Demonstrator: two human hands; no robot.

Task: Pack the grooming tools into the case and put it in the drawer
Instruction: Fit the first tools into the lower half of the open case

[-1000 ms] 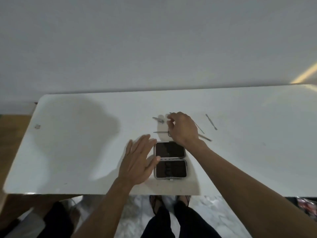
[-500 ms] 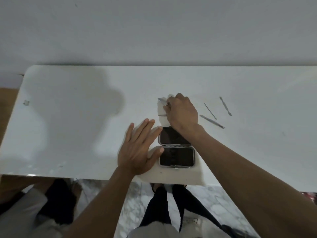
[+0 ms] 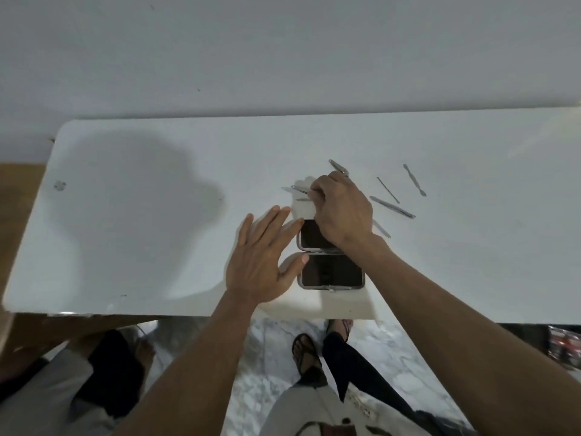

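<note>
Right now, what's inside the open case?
Both halves of the case look dark and bare where visible. The right hand covers part of the far half, so that part is unseen. Slim metal tools lie on the table.

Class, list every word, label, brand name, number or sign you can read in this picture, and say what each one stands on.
None can be read.
Open case: dark inside, no lettering shows.
Metal tools: too thin to show any marking.
Table: a small grey mark, too blurred to tell.
Red-and-dark object under the table: blurred, nothing legible.
</note>
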